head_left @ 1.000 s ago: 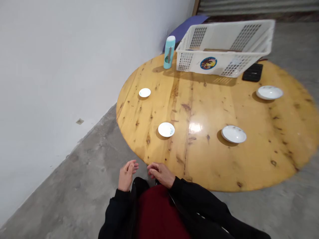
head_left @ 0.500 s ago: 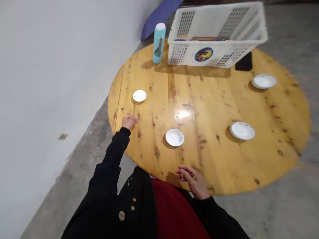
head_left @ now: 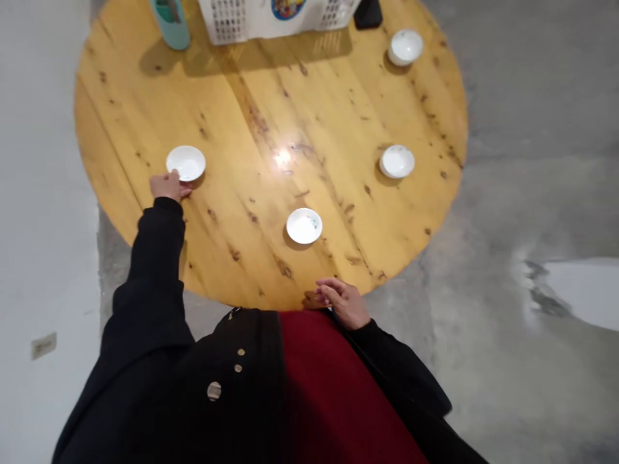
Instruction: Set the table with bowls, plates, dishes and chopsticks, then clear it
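My left hand (head_left: 167,185) reaches out over the round wooden table (head_left: 251,122), its curled fingers closed on the near rim of a small white dish (head_left: 186,162) at the table's left side. My right hand (head_left: 341,299) rests at the table's near edge with its fingers loosely apart and nothing in it. A second white dish (head_left: 304,225) lies just beyond the right hand, untouched.
Two more white dishes (head_left: 397,161) (head_left: 405,46) sit on the right half of the table. At the far edge stand a teal bottle (head_left: 169,19), a white plastic basket (head_left: 275,16) and a black object (head_left: 367,13). Concrete floor surrounds the table, with a white wall on the left.
My left hand has stretched forward from my lap to the left dish and closed on its rim. The right hand stayed by the table's near edge. My view tilted down and swung round.
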### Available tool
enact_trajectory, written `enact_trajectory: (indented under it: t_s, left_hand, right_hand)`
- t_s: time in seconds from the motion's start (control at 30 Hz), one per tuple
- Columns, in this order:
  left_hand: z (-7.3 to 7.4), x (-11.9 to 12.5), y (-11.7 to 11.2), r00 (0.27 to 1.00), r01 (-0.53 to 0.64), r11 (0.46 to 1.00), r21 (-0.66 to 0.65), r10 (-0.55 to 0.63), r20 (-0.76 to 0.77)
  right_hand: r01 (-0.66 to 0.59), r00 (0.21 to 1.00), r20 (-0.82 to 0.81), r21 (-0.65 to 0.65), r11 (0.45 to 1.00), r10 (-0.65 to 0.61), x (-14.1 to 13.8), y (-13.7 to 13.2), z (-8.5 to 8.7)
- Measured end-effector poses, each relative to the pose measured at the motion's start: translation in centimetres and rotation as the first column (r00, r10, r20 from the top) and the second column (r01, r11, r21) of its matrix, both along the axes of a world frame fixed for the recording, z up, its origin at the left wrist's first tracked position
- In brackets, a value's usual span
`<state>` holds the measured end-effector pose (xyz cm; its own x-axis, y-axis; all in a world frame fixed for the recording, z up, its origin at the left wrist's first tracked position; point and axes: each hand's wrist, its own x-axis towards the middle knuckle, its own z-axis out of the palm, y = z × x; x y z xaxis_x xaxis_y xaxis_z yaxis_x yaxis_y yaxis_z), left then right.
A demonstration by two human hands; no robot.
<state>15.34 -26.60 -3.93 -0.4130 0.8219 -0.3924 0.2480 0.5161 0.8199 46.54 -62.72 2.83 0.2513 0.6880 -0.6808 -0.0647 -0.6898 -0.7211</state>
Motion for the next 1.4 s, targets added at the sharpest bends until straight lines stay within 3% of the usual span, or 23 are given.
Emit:
enact_trajectory:
  t_s: [0.1,0.2,0.3,0.37,0.53,0.6,0.7,0.87,1.03,1.23,1.4]
  left_hand:
    - [0.5,0.5,0.9,0.998,0.032,0.999,-0.015,-0.033,-0.054]
    - [2.0,1.2,0.6,0.991,0.054,0.999,-0.009,-0.054,-0.121]
    - [3.6,2.7,-1.3,0.977,0.122,0.992,0.039,-0.113,-0.183]
    - [4.4,4.5,-3.6,0.956,0.243,0.966,0.086,-0.224,-0.189]
    - [5.5,11.8,-11.8,0.757,0.638,0.762,0.114,-0.593,-0.275]
    - [5.6,14.7,-14.6,0.674,0.724,0.685,0.088,-0.672,-0.307]
    - [5.3,17.9,-17.0,0.588,0.778,0.629,-0.005,-0.73,-0.35]
    - [4.9,19.9,-17.3,0.377,0.81,0.536,-0.237,-0.786,-0.489]
    - [4.6,20.5,-16.7,0.225,0.786,0.475,-0.397,-0.816,-0.533]
    - [4.1,20.7,-16.0,0.149,0.746,0.471,-0.47,-0.807,-0.572]
    - [4.2,20.8,-15.6,0.112,0.744,0.47,-0.475,-0.788,-0.605]
  right_hand:
    - [-0.006,1.0,-0.013,0.005,1.0,0.006,0.1,1.1,-0.7]
    - [-0.012,1.0,-0.014,0.033,0.999,0.012,0.6,2.3,-1.1]
    - [0.0,1.0,0.008,0.098,0.995,-0.001,1.4,4.1,-1.0]
    - [0.007,0.999,0.03,0.162,0.987,-0.012,2.0,5.6,-0.9]
    - [-0.023,0.988,0.149,0.31,0.95,-0.024,2.6,9.8,-0.9]
    - [-0.081,0.972,0.236,0.335,0.939,0.0,2.9,11.0,-1.3]
    - [-0.219,0.9,0.432,0.312,0.924,0.068,3.8,12.1,-2.4]
    - [-0.411,0.617,0.758,0.08,0.908,0.213,5.3,12.9,-4.1]
    - [-0.471,0.443,0.81,-0.154,0.869,0.384,5.0,13.7,-4.5]
    - [-0.492,0.4,0.779,-0.261,0.831,0.482,4.6,14.6,-4.1]
    - [-0.492,0.473,0.754,-0.203,0.847,0.456,5.0,14.7,-4.3]
